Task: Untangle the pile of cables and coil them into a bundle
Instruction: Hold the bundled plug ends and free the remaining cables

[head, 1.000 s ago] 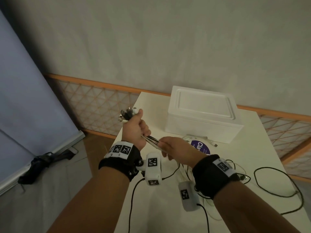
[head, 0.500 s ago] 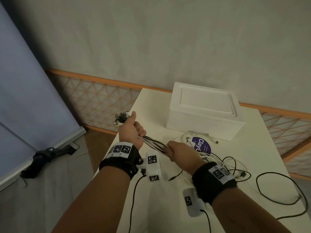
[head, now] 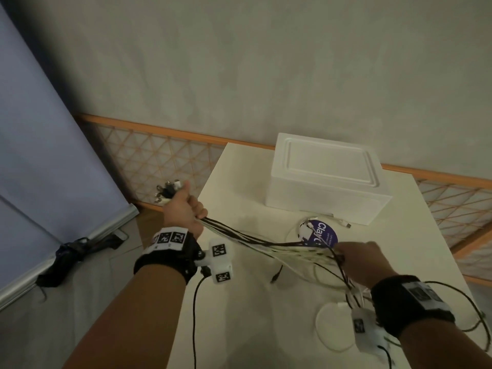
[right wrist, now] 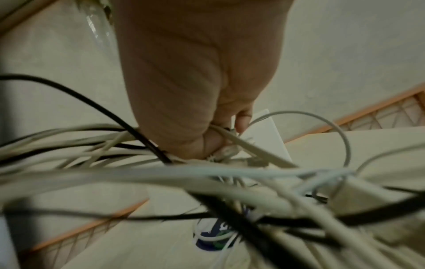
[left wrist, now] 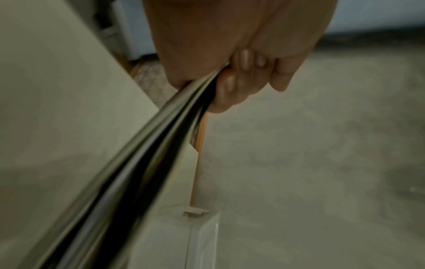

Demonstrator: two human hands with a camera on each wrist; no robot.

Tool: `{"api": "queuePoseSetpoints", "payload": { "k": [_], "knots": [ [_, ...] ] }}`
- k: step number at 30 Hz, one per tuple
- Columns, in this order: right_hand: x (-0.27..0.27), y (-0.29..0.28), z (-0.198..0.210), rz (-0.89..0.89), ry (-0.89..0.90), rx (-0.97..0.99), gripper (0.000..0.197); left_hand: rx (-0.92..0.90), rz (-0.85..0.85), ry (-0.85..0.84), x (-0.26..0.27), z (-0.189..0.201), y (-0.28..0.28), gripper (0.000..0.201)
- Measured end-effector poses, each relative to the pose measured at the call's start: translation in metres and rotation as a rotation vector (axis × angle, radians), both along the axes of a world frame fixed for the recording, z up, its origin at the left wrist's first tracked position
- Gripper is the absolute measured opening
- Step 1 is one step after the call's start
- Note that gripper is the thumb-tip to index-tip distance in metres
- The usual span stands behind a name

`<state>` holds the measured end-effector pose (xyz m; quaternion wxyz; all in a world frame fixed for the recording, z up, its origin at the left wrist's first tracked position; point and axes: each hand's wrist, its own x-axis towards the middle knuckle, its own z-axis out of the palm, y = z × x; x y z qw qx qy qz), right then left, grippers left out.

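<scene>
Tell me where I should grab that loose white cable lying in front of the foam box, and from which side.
Take the white cable just behind its plug end, coming down from above with thumb and finger. That end lies flat and free on the table beside the foam box, clear of the tangle; its other end runs into the coil by the purple disc.

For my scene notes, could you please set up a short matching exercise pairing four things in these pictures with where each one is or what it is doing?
Things:
1. left hand
2. right hand
3. white box
4. purple round label

Places or states:
A. stands at the far side of the table
B. grips the cables just behind their plugs, off the table's left edge
C. lies flat in front of the box, under white cable loops
D. holds the cables above the table, nearer the loose tangle

Pairs: 1-B, 2-D, 3-A, 4-C
</scene>
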<state>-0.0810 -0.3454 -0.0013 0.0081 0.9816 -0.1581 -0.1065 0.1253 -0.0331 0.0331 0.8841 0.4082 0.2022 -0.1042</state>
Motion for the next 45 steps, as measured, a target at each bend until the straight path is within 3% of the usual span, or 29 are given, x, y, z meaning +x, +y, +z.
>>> {"api": "queuePoseSetpoints", "payload": {
  "k": [3, 7, 9, 11, 12, 15, 20, 25, 30, 35, 37, 39, 40, 41, 42, 43, 45],
  "knots": [
    [0.003, 0.000, 0.003, -0.014, 0.018, -0.041, 0.021, -0.020, -0.042, -0.011, -0.008, 0.004, -0.010, 0.044],
    [0.004, 0.006, 0.013, -0.028, 0.233, 0.152, 0.033, -0.023, -0.039, -0.028, -0.010, 0.005, -0.019, 0.045],
    [0.013, 0.023, 0.025, -0.030, 0.045, 0.242, 0.044, -0.019, -0.047, -0.050, -0.016, 0.006, -0.026, 0.044],
    [0.026, 0.054, 0.037, 0.045, -0.333, 0.356, 0.040, -0.015, -0.047, -0.077, -0.021, 0.009, -0.035, 0.045],
    [0.032, 0.074, 0.041, 0.109, -0.428, 0.447, 0.036, -0.014, -0.044, -0.096, -0.024, 0.011, -0.039, 0.045],
    [0.044, 0.124, 0.031, 0.306, -0.318, 0.630, 0.033, -0.004, -0.063, -0.149, -0.027, 0.018, -0.049, 0.044],
    [0.051, 0.140, 0.013, 0.006, -0.129, 1.073, 0.046, 0.045, -0.087, -0.200, -0.027, 0.026, -0.049, 0.048],
    [0.063, 0.127, 0.012, -0.543, 0.036, 1.258, 0.045, 0.014, -0.125, -0.248, -0.037, 0.038, -0.052, 0.041],
    [0.053, 0.068, 0.008, -0.538, -0.105, 1.002, 0.030, -0.034, -0.031, -0.199, -0.019, 0.048, -0.033, 0.040],
    [0.045, 0.039, -0.003, -0.402, -0.044, 0.564, 0.065, 0.057, 0.013, -0.178, -0.011, 0.043, -0.034, 0.038],
    [0.037, 0.036, 0.000, -0.394, 0.030, 0.663, 0.059, 0.054, 0.043, -0.134, -0.006, 0.043, -0.028, 0.035],
    [0.023, 0.032, 0.006, -0.495, 0.064, 0.978, 0.051, 0.049, 0.097, -0.087, 0.003, 0.043, -0.018, 0.030],
    [0.017, 0.030, 0.006, -0.500, 0.036, 1.019, 0.049, 0.057, 0.115, -0.078, 0.005, 0.042, -0.014, 0.028],
    [0.015, 0.029, 0.005, -0.460, 0.007, 0.921, 0.050, 0.066, 0.116, -0.087, 0.007, 0.040, -0.012, 0.028],
    [0.013, 0.030, 0.002, -0.393, 0.030, 0.709, 0.059, 0.078, 0.101, -0.105, 0.007, 0.039, -0.014, 0.030],
    [0.013, 0.031, -0.006, -0.314, 0.057, 0.469, 0.084, 0.096, 0.081, -0.125, 0.006, 0.037, -0.018, 0.031],
    [0.014, 0.040, -0.015, -0.253, 0.083, 0.260, 0.123, 0.126, 0.061, -0.144, 0.005, 0.036, -0.023, 0.033]
  ]
}}
